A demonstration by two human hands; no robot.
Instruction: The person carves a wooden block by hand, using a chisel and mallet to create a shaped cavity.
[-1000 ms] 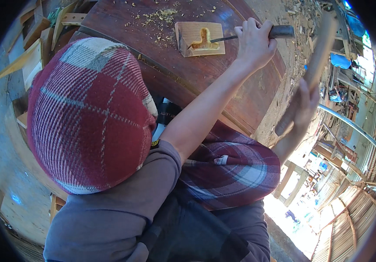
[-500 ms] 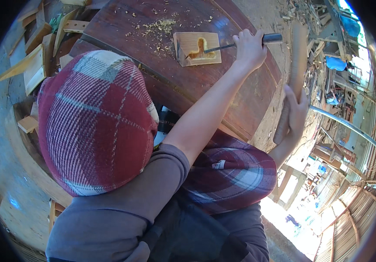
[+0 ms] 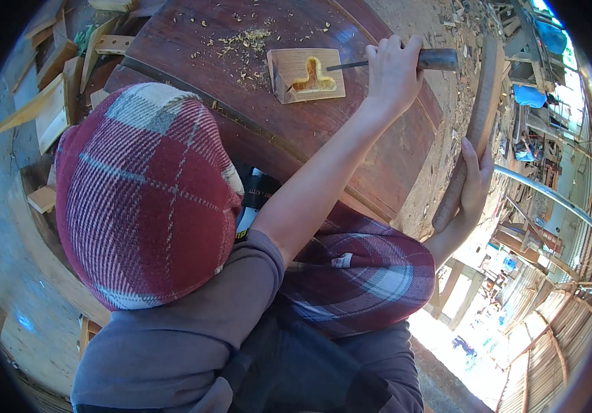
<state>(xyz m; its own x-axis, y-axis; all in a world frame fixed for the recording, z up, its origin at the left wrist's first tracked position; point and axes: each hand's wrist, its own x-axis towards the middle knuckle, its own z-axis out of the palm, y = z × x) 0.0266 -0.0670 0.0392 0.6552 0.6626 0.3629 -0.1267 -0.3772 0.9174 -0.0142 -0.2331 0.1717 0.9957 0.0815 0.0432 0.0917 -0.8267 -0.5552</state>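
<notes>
My left hand [image 3: 394, 74] is closed around a chisel [image 3: 439, 60] with a dark handle and a thin metal blade. The blade points left, and its tip lies by the right side of a carved hollow in a pale wooden block [image 3: 287, 71]. That hollow is shaped like an upside-down T with rounded ends. Out to the right, my right hand [image 3: 473, 177] grips a long, slightly curved wooden club [image 3: 478, 124], raised at a slant beside the table. The palm side of this hand is partly hidden by the club.
The block sits on a dark reddish-brown wooden table [image 3: 241, 117], with wood shavings [image 3: 246, 43] scattered behind it. Offcuts [image 3: 55, 110] are piled at the left. My knees are draped in red plaid cloth [image 3: 144, 199]. A pale pipe [image 3: 551, 196] runs at the right.
The chisel tip has come out of the hollow and shifted right with my left hand. The club has swung to the right, away from the chisel handle. In view, the block sits slightly further left.
</notes>
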